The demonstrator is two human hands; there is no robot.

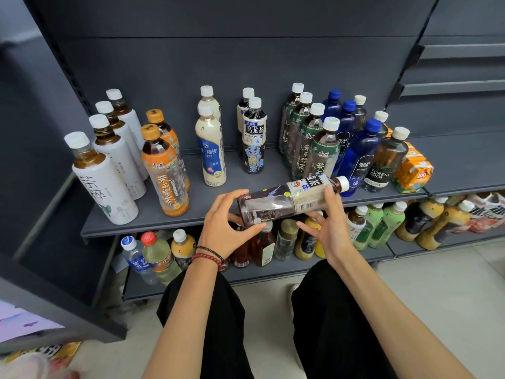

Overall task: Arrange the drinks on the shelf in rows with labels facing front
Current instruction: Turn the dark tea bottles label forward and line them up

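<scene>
I hold a dark oolong tea bottle (pixel 284 201) sideways above the front edge of the grey shelf (pixel 169 222), its white cap pointing right. My left hand (pixel 226 225) grips its base end and my right hand (pixel 330 222) holds its neck end, barcode side up. On the shelf stand rows of drinks: white tea bottles (pixel 106 181) at left, orange-capped tea bottles (pixel 164 170), cream milk-tea bottles (pixel 211 149), two oolong bottles (pixel 254 140) with a blue turtle picture, green-labelled tea bottles (pixel 308 143), blue soda bottles (pixel 358 154).
Orange juice cartons (pixel 412 170) stand at the shelf's right end next to a dark Forest Soda bottle (pixel 385 162). The lower shelf (pixel 273 269) holds several mixed bottles. My knees in black trousers are just in front of it. Magazines lie at the bottom left.
</scene>
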